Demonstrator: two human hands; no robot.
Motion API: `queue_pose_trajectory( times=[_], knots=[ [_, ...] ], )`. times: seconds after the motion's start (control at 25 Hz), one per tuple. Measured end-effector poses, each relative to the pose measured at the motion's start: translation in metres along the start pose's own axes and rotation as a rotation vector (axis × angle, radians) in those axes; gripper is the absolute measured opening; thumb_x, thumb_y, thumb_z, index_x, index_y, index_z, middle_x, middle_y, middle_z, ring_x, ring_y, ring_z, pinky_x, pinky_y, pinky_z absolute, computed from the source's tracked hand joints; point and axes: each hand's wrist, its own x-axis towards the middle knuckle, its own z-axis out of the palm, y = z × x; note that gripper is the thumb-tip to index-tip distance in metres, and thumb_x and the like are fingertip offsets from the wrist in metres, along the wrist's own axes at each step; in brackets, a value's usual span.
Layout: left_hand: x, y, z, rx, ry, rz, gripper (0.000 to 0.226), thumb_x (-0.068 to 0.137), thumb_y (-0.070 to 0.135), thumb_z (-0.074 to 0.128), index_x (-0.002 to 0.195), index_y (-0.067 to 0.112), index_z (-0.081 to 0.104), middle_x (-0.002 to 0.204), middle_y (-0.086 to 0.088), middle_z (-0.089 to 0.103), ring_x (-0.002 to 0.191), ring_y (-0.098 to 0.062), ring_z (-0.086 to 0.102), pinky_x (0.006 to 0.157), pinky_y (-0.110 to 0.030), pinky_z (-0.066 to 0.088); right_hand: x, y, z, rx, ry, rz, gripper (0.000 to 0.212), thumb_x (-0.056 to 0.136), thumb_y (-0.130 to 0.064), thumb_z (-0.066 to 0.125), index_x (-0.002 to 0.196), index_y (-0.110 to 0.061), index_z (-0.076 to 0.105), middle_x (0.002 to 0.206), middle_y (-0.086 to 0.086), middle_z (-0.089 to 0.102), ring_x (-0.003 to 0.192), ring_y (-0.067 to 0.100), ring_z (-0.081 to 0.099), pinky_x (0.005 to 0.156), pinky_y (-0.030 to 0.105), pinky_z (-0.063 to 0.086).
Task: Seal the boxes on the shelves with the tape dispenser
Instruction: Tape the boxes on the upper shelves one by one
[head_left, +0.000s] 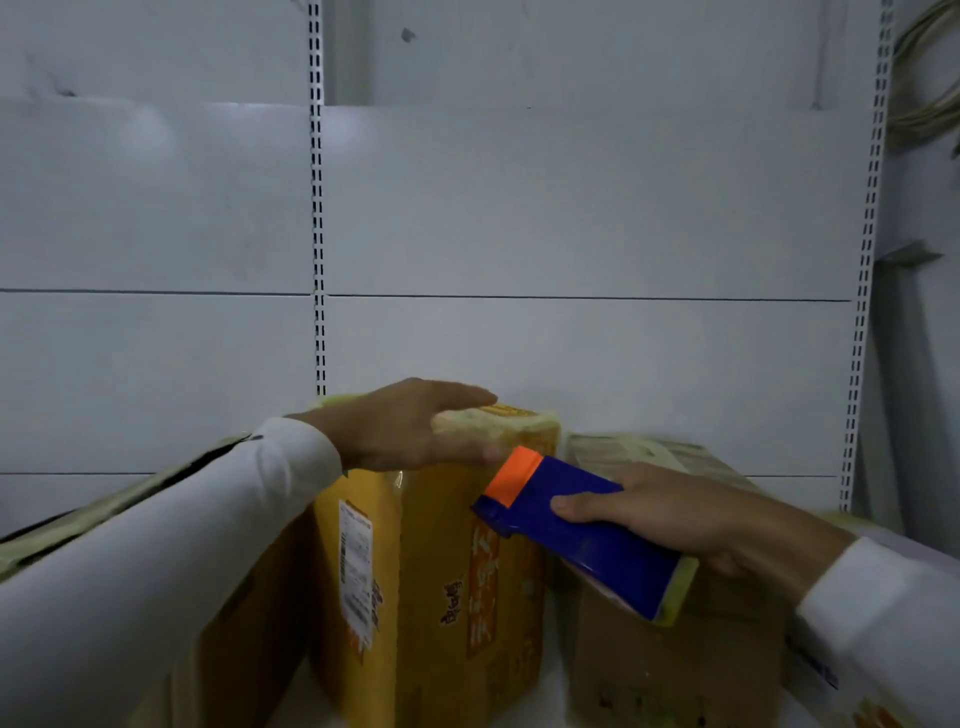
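- The tall yellow cardboard box with orange printed panels stands upright on the white shelf, close to the white back panel.
- A white shipping label with barcodes is fixed to the box's left front face.
- The person's left hand, in a white sleeve, lies across the top of the yellow box. The fingers are straight and close together and press down on the yellowish tape on the lid; they do not curl round anything.
- The right hand grips the blue tape dispenser with an orange front end. The fingers are wrapped over the top of its body; the thumb is hidden beneath it.
- The dispenser is tilted, its orange end raised and touching or just beside the upper right edge of the yellow box; contact cannot be confirmed because of blur.
- A yellowish roll edge shows at the dispenser's rear.
- A lower brown cardboard box stands just right of the yellow box, under the right hand, with pale tape strips across its top.
- A larger brown box stands to the left, mostly hidden behind the left sleeve.
- Slotted metal uprights run vertically through the back panel.
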Motion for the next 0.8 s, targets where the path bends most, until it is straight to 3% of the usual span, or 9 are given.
queue_pose_trajectory(
  times=[0.08,0.2,0.36,0.56,0.68,0.8],
  knots=[
    [0.003,-0.007,0.006,0.185,-0.059,-0.040,0.065,0.088,0.050,0.057,0.146,0.033,0.031,0.151,0.009,0.035,0.135,-0.012,0.036,0.110,-0.031,0.032,0.005,0.000,0.001,-0.002,0.031,-0.007,0.046,0.082,-0.059,0.063,0.097,-0.016,0.071,0.081,0.000,0.076,0.069,0.014,0.072,0.058,0.020,0.051],
    [0.001,-0.024,0.006,0.191,-0.015,-0.083,0.056,0.095,0.028,0.051,0.147,0.034,0.029,0.153,0.004,0.032,0.136,-0.017,0.035,0.107,-0.031,0.030,0.007,-0.002,0.000,-0.024,0.023,-0.016,0.044,0.082,-0.058,0.063,0.096,-0.017,0.070,0.081,-0.001,0.076,0.068,0.014,0.072,0.058,0.020,0.051],
    [0.008,-0.024,0.008,0.254,-0.062,-0.115,0.068,0.094,0.030,0.053,0.149,0.040,0.015,0.158,0.012,0.015,0.142,-0.018,0.024,0.111,-0.033,0.025,0.011,-0.008,-0.002,-0.096,0.061,0.002,0.043,0.080,-0.058,0.067,0.087,-0.016,0.070,0.071,-0.001,0.073,0.061,0.013,0.070,0.057,0.022,0.049],
    [0.011,-0.030,0.009,0.245,-0.060,-0.103,0.059,0.095,0.031,0.050,0.146,0.045,0.024,0.148,0.001,0.039,0.124,-0.022,0.045,0.089,-0.027,0.039,0.024,-0.019,0.005,-0.313,0.095,0.030,0.048,0.081,-0.061,0.064,0.091,-0.013,0.067,0.080,0.004,0.072,0.070,0.019,0.070,0.066,0.028,0.053],
    [0.012,-0.031,0.008,0.213,-0.069,-0.094,0.055,0.096,0.031,0.048,0.145,0.045,0.027,0.147,0.000,0.041,0.123,-0.023,0.047,0.093,-0.030,0.042,0.024,-0.033,0.008,-0.658,0.190,0.015,0.046,0.084,-0.061,0.060,0.074,-0.016,0.055,0.067,0.001,0.061,0.058,0.015,0.058,0.056,0.026,0.042],
    [0.012,-0.030,0.005,0.197,-0.075,-0.106,0.053,0.097,0.031,0.046,0.144,0.044,0.027,0.145,-0.001,0.043,0.120,-0.024,0.048,0.094,-0.033,0.043,0.021,-0.049,0.011,-0.909,0.308,0.020,0.048,0.082,-0.063,0.059,0.072,-0.021,0.042,0.069,-0.001,0.053,0.061,0.014,0.053,0.055,0.026,0.040]
  ],
)
